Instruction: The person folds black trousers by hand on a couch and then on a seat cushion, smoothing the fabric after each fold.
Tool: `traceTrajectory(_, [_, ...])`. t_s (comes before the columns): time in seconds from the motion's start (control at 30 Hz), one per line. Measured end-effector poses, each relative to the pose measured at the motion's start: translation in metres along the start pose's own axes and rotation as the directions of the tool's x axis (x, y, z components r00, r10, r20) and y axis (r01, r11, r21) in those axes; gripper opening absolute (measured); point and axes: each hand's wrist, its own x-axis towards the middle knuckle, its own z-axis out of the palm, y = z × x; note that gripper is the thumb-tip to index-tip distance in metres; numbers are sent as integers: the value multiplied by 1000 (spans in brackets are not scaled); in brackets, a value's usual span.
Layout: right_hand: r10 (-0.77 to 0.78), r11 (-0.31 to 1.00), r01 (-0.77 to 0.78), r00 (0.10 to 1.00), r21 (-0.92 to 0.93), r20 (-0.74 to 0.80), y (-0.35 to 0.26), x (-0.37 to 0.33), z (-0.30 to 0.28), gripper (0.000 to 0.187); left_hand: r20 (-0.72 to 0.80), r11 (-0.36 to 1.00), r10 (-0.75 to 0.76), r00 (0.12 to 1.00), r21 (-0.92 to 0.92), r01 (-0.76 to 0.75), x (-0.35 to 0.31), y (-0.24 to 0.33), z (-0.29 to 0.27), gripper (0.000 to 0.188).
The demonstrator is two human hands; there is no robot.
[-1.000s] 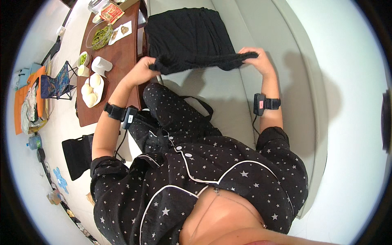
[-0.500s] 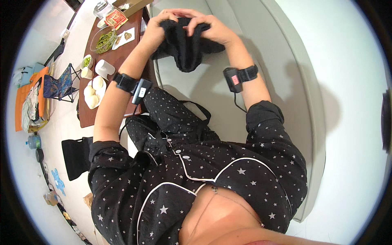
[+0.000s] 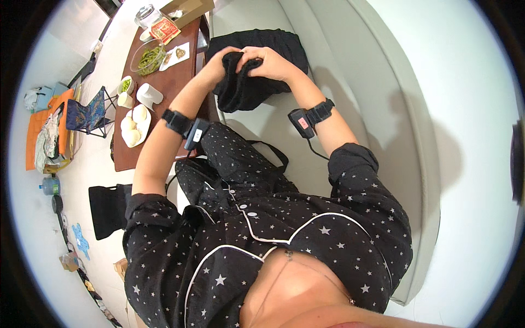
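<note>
A soft, fuzzy black cloth is bunched up between my two hands, its lower part hanging in a thick fold; whether it is a hat or some other garment I cannot tell. My left hand grips its left side, and my right hand is closed over its upper right edge. The fingertips of both hands nearly meet at the top, partly hidden in the fabric. Just beyond lies a flat, folded black garment on the sofa, partly covered by my hands and the cloth.
The grey sofa stretches along the right. On the left stands a brown table with a bowl of green pods, a plate of pale round food, a white cup and a red packet. A folding chair stands farther left.
Both hands have come slightly nearer to me with the fuzzy cloth and drawn closer together. More of the folded black garment behind them now shows. The whole view has shifted a little.
</note>
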Motion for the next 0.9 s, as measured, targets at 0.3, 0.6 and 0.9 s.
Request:
traceTrajectory(0.3, [86,994,-94,987,-51,-134,30,-28,6,23,-72,842,-451,890,-364,397,-35,35,25,38])
traceTrajectory(0.6, [202,962,-132,934,238,-295,24,-41,29,16,-115,907,-328,938,-316,279,-47,24,45,36])
traceTrajectory(0.9, [607,754,-627,550,196,-574,99,-106,22,23,-351,806,-578,737,-101,584,-60,-58,32,45])
